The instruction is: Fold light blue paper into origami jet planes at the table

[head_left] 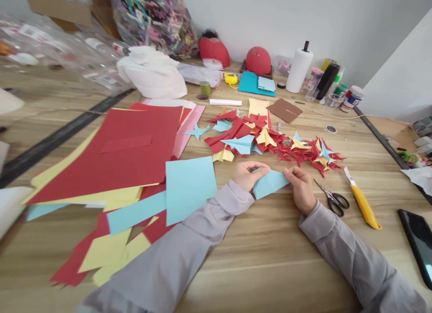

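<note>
A small folded piece of light blue paper [270,184] is held up between my two hands, above the wooden table. My left hand [249,175] pinches its upper left edge between thumb and fingers. At its upper right corner, my right hand [301,188] grips it with thumb and forefinger. Beyond the hands lies a pile of folded red, yellow and blue paper shapes [241,128]. To the left, a light blue sheet [191,187] rests over the edge of large red sheets [141,142] and yellow ones.
Black-handled scissors [335,201] and a yellow utility knife [366,207] lie right of my right hand, with a black phone [418,245] farther right. A white roll [299,70], jars and red domes stand at the back. Plastic bottles [97,65] crowd the far left.
</note>
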A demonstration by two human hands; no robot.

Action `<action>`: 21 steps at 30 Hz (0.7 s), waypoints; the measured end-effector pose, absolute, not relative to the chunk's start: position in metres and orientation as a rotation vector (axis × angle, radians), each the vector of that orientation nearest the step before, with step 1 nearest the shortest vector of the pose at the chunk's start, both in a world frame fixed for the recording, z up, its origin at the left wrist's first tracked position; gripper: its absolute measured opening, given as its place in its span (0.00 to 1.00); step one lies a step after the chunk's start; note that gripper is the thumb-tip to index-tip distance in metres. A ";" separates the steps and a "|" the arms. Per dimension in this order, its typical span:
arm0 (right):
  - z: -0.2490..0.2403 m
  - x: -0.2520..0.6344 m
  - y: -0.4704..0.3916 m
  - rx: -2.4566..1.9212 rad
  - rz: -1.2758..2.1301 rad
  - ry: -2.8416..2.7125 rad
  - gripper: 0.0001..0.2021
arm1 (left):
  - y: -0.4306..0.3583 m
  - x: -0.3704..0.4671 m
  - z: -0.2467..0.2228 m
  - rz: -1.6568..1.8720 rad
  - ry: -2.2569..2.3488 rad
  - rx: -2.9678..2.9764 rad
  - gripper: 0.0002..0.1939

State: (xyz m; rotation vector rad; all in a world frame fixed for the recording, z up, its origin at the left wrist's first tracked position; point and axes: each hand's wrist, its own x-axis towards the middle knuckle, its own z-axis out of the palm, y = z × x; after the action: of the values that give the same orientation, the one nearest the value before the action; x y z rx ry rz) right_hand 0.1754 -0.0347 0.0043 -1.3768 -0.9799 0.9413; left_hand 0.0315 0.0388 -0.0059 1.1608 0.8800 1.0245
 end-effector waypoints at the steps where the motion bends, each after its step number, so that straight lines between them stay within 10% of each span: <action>1: 0.003 0.176 -0.035 -1.376 0.940 -0.974 0.18 | 0.039 0.031 -0.006 1.032 0.881 1.175 0.11; 21: 0.006 0.173 -0.037 -1.395 0.939 -1.148 0.22 | 0.038 0.030 -0.004 0.967 0.863 1.227 0.12</action>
State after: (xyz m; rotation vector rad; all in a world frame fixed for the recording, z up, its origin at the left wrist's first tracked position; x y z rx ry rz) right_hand 0.1731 -0.0366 0.0057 -1.3955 -1.1480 0.9395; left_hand 0.0302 0.0378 -0.0040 1.2269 0.8628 0.9669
